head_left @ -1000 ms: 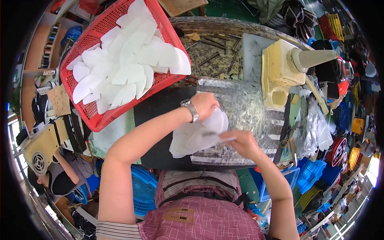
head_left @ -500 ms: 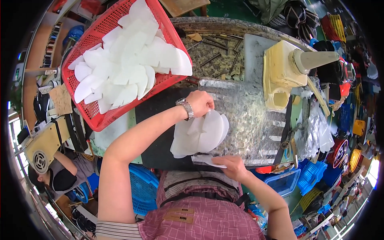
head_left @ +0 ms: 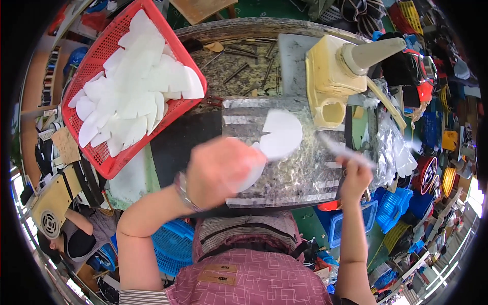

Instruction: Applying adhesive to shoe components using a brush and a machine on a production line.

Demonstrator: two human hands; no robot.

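We log a red basket (head_left: 96, 58) heaped with thin white pieces (head_left: 134, 86). Beside it: grey mat (head_left: 305, 173), with a yellowish container (head_left: 333, 68) at its far right. Left hand (head_left: 221, 170) blurs over white material (head_left: 250, 178); we cannot tell its finger spacing. One white piece (head_left: 284, 134) lies flat on the mat; we judge it light, bendable, possibly slippery, best pinched at the rim. Right hand (head_left: 356, 178): fingers narrow, pinching a slim pale tool (head_left: 351, 153).
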